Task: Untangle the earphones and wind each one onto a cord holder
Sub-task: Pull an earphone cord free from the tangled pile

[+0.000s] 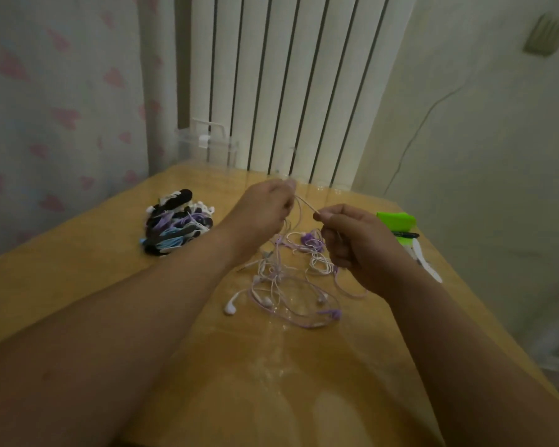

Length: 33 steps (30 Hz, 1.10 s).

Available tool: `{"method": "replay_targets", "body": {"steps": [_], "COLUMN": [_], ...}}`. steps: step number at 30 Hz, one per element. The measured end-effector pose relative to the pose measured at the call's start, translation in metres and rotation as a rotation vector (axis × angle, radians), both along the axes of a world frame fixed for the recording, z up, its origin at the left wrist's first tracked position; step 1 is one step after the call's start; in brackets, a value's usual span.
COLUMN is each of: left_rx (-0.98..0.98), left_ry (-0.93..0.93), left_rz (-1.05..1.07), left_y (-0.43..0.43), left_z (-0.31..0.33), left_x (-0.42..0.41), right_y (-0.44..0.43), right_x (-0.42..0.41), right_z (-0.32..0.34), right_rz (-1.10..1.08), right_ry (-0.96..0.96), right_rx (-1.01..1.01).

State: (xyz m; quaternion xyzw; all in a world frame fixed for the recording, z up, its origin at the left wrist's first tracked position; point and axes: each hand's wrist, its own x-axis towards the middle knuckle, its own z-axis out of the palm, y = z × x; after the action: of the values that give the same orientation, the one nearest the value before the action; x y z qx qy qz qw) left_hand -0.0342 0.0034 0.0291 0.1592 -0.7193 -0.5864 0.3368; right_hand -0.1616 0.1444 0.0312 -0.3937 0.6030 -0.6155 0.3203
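Note:
A tangle of white and purple earphones (pixel 288 282) lies on the wooden table (pixel 78 269) in front of me. My left hand (pixel 265 208) is raised above the tangle and pinches several cord strands that hang down into it. My right hand (pixel 352 240) pinches a purple-white cord between thumb and forefinger; that cord runs taut up to the left hand. White earbuds (pixel 231 306) and a purple earbud (pixel 334 313) lie at the near side of the tangle. A heap of black, white, purple and blue wound cords and holders (pixel 175 224) sits at the left.
A clear plastic box (pixel 207 146) stands at the table's far edge before a white radiator (pixel 288 75). A green object (pixel 397 224), a black pen (pixel 405 235) and a white tool (pixel 428 262) lie at the right edge. A curtain hangs at the left.

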Motion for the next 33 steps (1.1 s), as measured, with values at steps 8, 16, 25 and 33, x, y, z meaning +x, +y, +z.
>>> {"method": "replay_targets", "body": {"steps": [8,16,25,33], "left_rx": [0.345,0.02,-0.02,0.083], "left_ry": [0.18,-0.207,-0.309,-0.001], "left_rz": [0.004,-0.139,-0.281,-0.292], "left_y": [-0.037,-0.037,-0.038,-0.029], "left_z": [-0.023,-0.013,-0.008,0.0], "left_x": [0.014,0.039,0.054,0.051], "right_y": [0.014,0.033,0.047,0.042], "right_x": [-0.015,-0.023,-0.032,-0.007], "right_z": [-0.015,0.0,0.003,0.004], "right_rz": [0.155,0.113,0.259,0.113], "right_ry": [0.101,-0.003,0.012,0.453], "right_rx": [0.104,-0.128,-0.133,0.141]}}
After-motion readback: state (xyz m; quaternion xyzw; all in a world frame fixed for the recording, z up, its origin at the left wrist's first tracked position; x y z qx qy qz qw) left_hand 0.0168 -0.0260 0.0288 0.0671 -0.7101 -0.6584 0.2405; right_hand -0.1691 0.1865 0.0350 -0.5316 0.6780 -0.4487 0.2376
